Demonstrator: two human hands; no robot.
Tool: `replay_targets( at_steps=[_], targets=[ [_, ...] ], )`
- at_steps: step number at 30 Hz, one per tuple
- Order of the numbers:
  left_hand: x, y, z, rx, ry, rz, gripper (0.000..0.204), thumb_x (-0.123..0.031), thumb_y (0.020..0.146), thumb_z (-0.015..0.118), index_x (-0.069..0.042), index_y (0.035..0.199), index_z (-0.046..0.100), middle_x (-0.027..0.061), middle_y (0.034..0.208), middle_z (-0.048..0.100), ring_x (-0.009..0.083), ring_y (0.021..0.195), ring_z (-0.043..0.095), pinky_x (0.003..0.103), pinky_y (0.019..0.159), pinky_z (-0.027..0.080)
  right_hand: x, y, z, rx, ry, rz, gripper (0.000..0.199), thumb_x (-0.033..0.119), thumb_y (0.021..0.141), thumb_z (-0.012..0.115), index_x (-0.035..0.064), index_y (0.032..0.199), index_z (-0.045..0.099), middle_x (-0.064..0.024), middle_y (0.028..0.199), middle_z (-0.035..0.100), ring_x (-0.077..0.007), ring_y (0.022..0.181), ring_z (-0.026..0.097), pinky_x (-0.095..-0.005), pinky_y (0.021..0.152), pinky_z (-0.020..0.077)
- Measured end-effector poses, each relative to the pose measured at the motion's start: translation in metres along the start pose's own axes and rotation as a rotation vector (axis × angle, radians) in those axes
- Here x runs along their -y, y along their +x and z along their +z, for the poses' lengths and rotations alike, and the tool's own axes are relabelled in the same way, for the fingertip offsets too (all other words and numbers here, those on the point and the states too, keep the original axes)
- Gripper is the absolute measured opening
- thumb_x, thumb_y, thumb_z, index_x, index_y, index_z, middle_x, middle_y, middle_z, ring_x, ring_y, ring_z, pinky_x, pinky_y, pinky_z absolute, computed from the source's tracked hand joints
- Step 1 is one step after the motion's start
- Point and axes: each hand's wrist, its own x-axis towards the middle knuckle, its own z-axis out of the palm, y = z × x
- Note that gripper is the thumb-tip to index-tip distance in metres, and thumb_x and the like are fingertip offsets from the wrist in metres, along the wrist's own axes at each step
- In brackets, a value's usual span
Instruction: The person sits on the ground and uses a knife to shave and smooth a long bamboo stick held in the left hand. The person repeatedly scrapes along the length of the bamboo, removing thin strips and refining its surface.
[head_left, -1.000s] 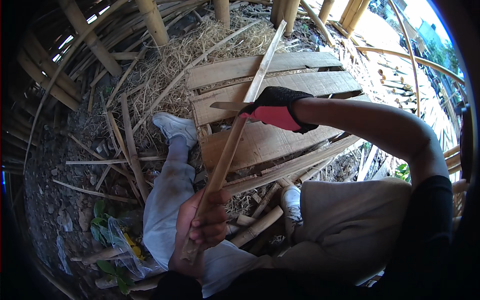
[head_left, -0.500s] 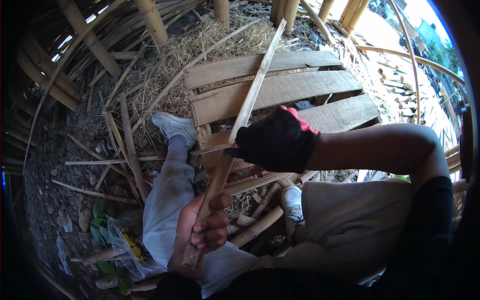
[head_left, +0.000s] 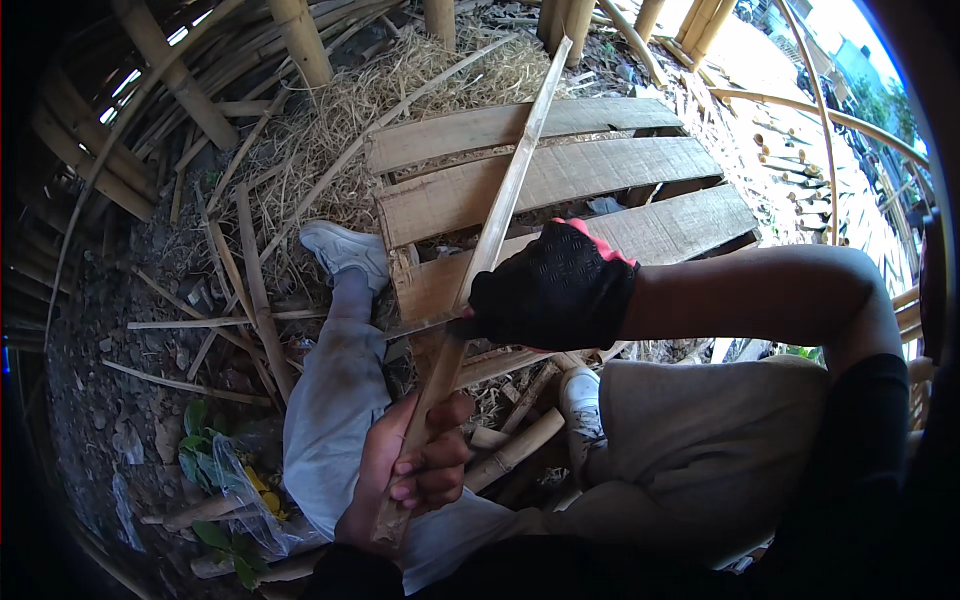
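Note:
A long split bamboo strip [head_left: 511,187] slants from my lap up across a slatted wooden pallet [head_left: 560,181]. My bare left hand [head_left: 418,456] is wrapped round its near end. My right hand [head_left: 550,290], in a black glove with red trim, is closed around a knife [head_left: 418,325]; its handle is hidden in the fist. The blade sticks out to the left and lies across the strip, just beyond my left hand.
My legs are spread, with white shoes [head_left: 345,251] beside the pallet. Dry shavings [head_left: 330,135] pile up behind. Loose bamboo pieces [head_left: 258,285] lie to the left, near a clear plastic bag [head_left: 255,500] and green leaves. Bamboo posts [head_left: 300,40] stand at the back.
My right hand and the knife have shifted slightly nearer along the strip, and the blade's tilt has changed. My left hand still grips the strip's near end.

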Motion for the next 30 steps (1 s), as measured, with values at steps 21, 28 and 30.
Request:
replay_targets(
  at_steps=[21, 28, 30],
  targets=[
    [-0.003, 0.008, 0.001, -0.030, -0.083, 0.036, 0.035, -0.041, 0.110, 0.026, -0.016, 0.089, 0.040, -0.0032, 0.046, 0.040, 0.0080, 0.028, 0.041, 0.023, 0.025, 0.033, -0.057, 0.005, -0.014, 0.103, -0.182, -0.009, 0.031, 0.048, 0.099, 0.057, 0.0238, 0.095, 0.075, -0.0019, 0.070, 0.066, -0.0237, 0.061, 0.068, -0.0370, 0.053, 0.0537],
    [-0.004, 0.006, -0.003, -0.016, -0.093, 0.015, 0.034, -0.041, 0.110, 0.027, -0.016, 0.090, 0.039, -0.0027, 0.046, 0.042, 0.0084, 0.029, 0.041, 0.023, 0.026, 0.034, -0.079, 0.012, -0.021, 0.120, -0.214, -0.025, 0.043, 0.053, 0.105, 0.041, 0.0236, 0.115, 0.071, -0.0069, 0.077, 0.070, -0.0289, 0.068, 0.069, -0.0393, 0.063, 0.0553],
    [-0.010, 0.013, -0.001, 0.009, -0.175, 0.029, 0.034, -0.041, 0.110, 0.028, -0.015, 0.091, 0.039, -0.0022, 0.047, 0.042, 0.0087, 0.029, 0.042, 0.023, 0.026, 0.033, -0.082, 0.010, -0.016, 0.239, -0.196, 0.164, 0.043, 0.053, 0.104, 0.042, 0.0234, 0.103, 0.073, -0.0066, 0.076, 0.070, -0.0290, 0.068, 0.069, -0.0395, 0.063, 0.0556]
  ],
)
